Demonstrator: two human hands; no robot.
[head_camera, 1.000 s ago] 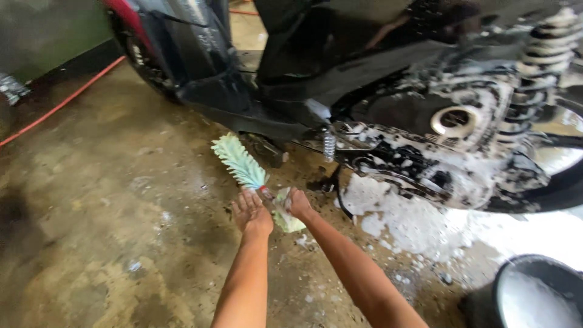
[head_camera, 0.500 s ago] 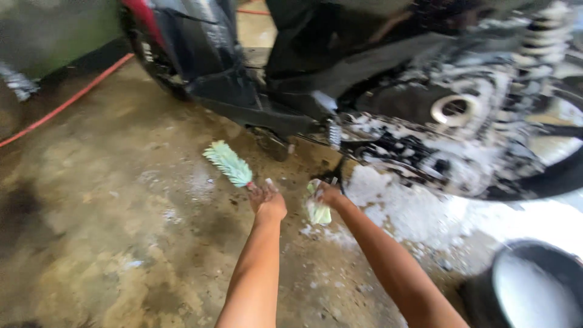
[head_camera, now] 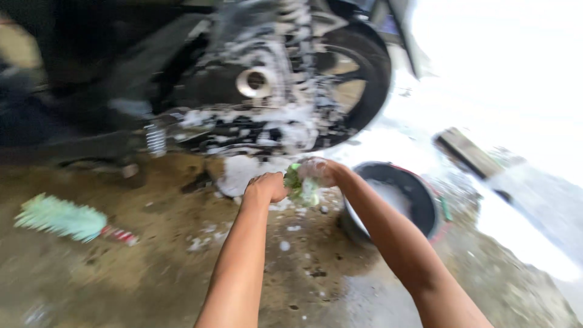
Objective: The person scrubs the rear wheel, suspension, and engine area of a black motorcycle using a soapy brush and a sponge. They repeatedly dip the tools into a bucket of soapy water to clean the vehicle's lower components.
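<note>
Head view shows both hands closed on a green soapy cloth (head_camera: 300,185), held between them above the wet concrete floor (head_camera: 182,273). The left hand (head_camera: 267,186) is fisted, fingers together, clamped on the cloth's near end; the right hand (head_camera: 317,170) wraps the far end, fingers curled tight around it. Motion blur hides the individual fingertips.

Step in hand, by judgement: wringing or working up the cloth between the two fists, with foam flecks on the floor directly below the fingers. The next move would call for a firm grip on the slippery cloth and a short reach, either to the bucket or to the wheel.

Just beyond the fingers stands a scooter's rear wheel and engine casing (head_camera: 273,103), heavily lathered with white suds. Right of the right hand and slightly nearer the person sits a dark round bucket (head_camera: 419,194) with a reddish rim, holding foamy water. Well left of the left hand lies a pale green bristle brush (head_camera: 61,217) with a red handle, flat on the floor. Far right of the fingers, a dark flat block (head_camera: 464,152) rests on bright wet ground.

No packages, labels or signs are legible; none can be made out in the blur.
</note>
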